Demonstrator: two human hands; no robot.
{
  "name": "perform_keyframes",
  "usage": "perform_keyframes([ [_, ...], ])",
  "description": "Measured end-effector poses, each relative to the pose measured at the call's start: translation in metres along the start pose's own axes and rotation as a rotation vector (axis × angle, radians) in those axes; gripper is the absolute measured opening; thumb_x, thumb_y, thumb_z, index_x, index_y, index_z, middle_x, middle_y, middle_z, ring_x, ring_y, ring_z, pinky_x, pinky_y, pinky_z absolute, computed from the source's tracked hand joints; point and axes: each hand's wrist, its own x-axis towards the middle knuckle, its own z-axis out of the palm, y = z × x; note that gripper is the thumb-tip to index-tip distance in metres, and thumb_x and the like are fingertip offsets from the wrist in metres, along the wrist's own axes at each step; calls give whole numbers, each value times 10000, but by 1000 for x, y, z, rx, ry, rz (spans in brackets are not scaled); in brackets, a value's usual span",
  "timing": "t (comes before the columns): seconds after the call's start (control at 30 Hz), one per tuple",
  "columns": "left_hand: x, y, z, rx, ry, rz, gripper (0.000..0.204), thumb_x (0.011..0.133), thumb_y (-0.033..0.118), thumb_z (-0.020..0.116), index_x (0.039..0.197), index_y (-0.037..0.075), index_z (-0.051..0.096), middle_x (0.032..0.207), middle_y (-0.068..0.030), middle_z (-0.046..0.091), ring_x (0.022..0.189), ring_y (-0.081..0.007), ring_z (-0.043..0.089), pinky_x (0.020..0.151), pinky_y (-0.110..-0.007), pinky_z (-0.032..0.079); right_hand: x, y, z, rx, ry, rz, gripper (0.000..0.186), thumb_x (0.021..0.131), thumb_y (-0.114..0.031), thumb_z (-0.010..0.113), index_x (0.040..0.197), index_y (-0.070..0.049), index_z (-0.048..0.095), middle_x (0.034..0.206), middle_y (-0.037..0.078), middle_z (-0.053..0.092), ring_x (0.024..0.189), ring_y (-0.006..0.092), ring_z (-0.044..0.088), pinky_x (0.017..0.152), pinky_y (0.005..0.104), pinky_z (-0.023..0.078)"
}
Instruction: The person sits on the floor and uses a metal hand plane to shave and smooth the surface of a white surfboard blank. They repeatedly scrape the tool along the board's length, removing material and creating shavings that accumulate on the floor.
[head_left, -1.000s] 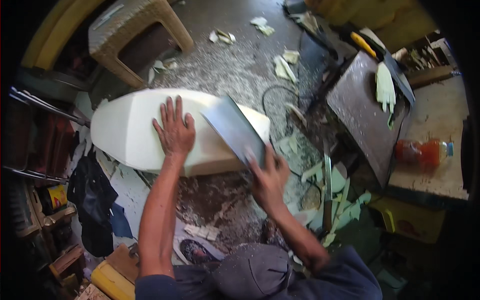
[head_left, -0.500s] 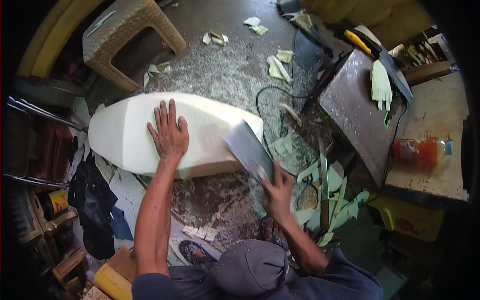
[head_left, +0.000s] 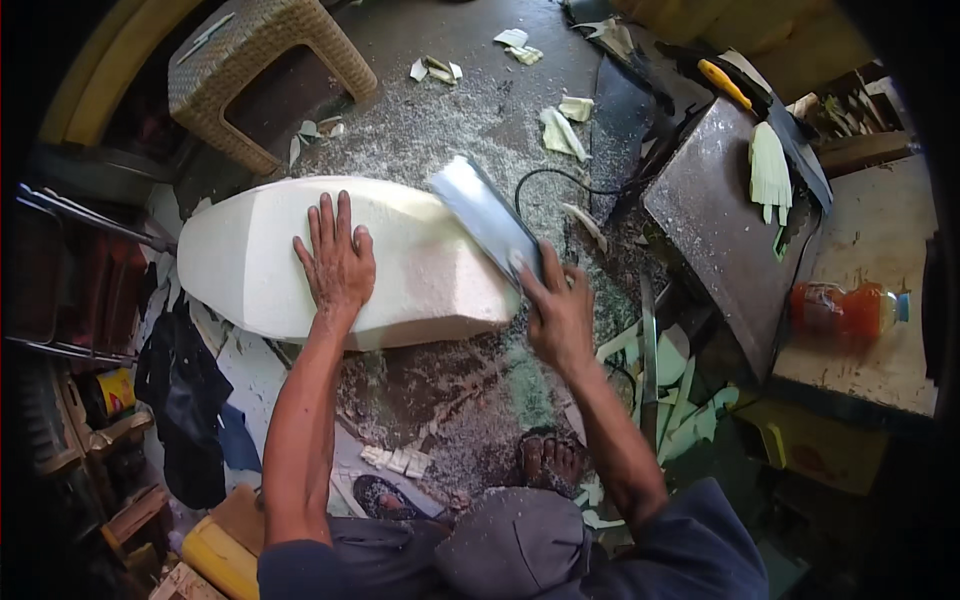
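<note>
A long white foam block (head_left: 400, 250), rounded at its left end and bevelled towards the right, lies before me. My left hand (head_left: 337, 262) rests flat on its top, fingers stretched out and holding nothing. In my right hand (head_left: 562, 310) is a flat rectangular metal plate (head_left: 485, 212), gripped by its near end. The plate slants across the far right edge of the foam; its underside is hidden, so I cannot tell how much of it touches.
Pale crumbs and foam offcuts (head_left: 563, 135) litter the dark floor. A woven stool (head_left: 270, 60) stands far left. To the right are a long blade (head_left: 649, 350), a dark board (head_left: 735, 220), a yellow-handled cutter (head_left: 725, 84) and a bottle of orange liquid (head_left: 848, 308). Dark cloth (head_left: 185, 410) lies left.
My right hand has pushed the metal plate away from me, up to the foam's far right edge. My left hand stays in place on the foam. A foot now shows near my right forearm.
</note>
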Motion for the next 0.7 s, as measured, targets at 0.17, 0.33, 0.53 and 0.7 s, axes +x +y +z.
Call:
perform_keyframes([
  [0.17,6,-17,1,20,14,11,643,1055,353,387,1657,196,222,1719,-105,184,1582,-340,161,1226,-672,60,-2,51,-79,76,-352,-109,735,782,86,572,1428,-262,614,1558,85,499,1193,415,585,1054,499,495],
  [0.33,-4,-7,-4,-22,-16,89,652,1047,333,399,1653,163,227,1718,-120,184,1584,-356,146,1223,-673,55,36,13,-83,48,-443,-71,718,793,102,507,1423,-225,618,1408,110,565,1092,418,593,1035,528,507],
  [0.53,-45,-42,-22,-4,-100,174,670,1023,289,425,1651,147,239,1711,-131,202,1583,-355,152,1230,-655,59,-38,12,-116,81,-749,-79,780,751,79,588,1444,-277,606,1539,125,468,1044,447,586,1003,544,536],
  [0.7,-41,-35,-23,6,-79,206,684,1014,298,423,1653,145,233,1715,-127,191,1582,-354,153,1240,-632,64,-15,-20,-51,190,-510,-91,782,749,84,624,1444,-274,606,1586,171,410,1136,460,552,1004,562,518],
])
